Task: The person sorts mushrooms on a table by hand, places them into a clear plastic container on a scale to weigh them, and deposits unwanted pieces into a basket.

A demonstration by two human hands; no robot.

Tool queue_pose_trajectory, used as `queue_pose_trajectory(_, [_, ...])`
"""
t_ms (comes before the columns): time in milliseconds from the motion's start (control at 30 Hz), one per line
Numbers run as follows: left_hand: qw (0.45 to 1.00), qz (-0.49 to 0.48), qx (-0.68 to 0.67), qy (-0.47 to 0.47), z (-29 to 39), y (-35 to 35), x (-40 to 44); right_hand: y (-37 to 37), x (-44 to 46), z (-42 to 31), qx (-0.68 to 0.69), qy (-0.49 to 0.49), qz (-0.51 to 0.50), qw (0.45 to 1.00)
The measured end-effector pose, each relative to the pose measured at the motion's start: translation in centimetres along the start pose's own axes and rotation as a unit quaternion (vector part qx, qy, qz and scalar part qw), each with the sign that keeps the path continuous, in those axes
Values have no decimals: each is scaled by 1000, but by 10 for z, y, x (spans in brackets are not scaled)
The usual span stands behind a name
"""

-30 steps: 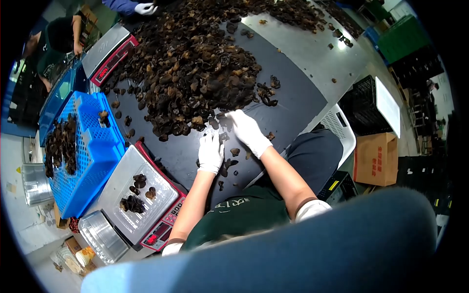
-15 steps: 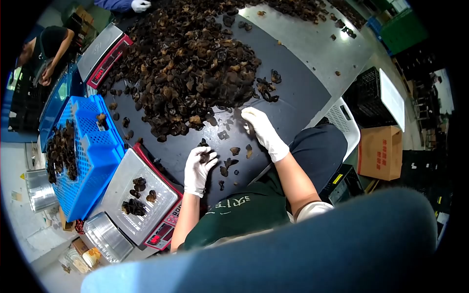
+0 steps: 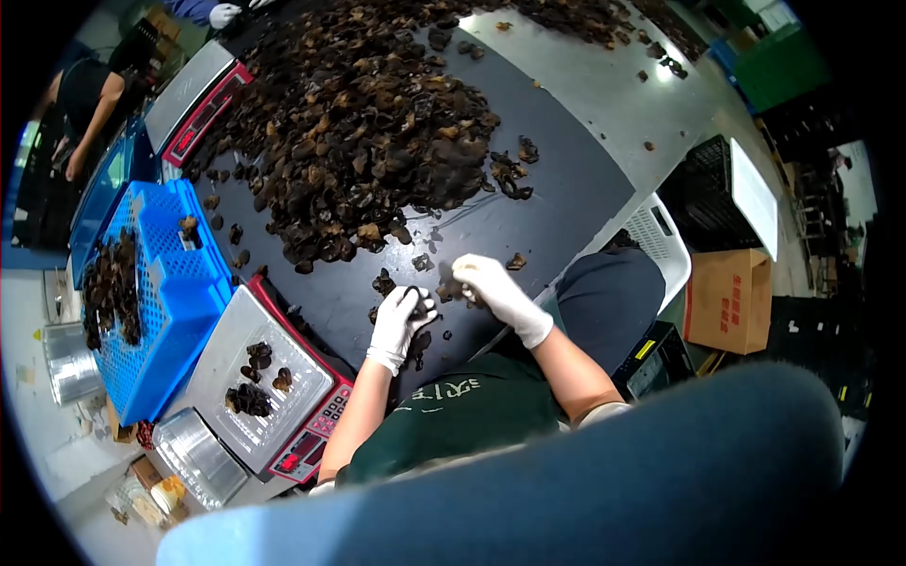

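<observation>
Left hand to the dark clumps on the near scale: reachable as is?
Probably yes: the left hand is beside the near scale, and nothing visible covers the dark clumps. It does seem to hold a dark piece, though.

Green crate (image 3: 781, 68), pale floor (image 3: 703, 94).

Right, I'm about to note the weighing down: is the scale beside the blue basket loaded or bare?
Loaded: on the metal pan of the scale lie a clump of dark pieces and a few smaller ones.
</observation>
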State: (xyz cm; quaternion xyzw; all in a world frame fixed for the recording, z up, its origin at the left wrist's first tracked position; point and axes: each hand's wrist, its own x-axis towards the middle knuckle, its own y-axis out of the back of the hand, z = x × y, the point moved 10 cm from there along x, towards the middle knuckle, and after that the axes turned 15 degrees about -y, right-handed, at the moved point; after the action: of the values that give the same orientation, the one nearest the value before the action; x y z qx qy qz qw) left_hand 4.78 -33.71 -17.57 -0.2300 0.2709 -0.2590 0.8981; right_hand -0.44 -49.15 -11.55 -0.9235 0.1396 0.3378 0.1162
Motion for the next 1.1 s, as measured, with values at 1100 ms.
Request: queue_pose_trajectory(1100, [686,303,521,-407,273,130,-220,8,-40,-7,-383,168,232,878])
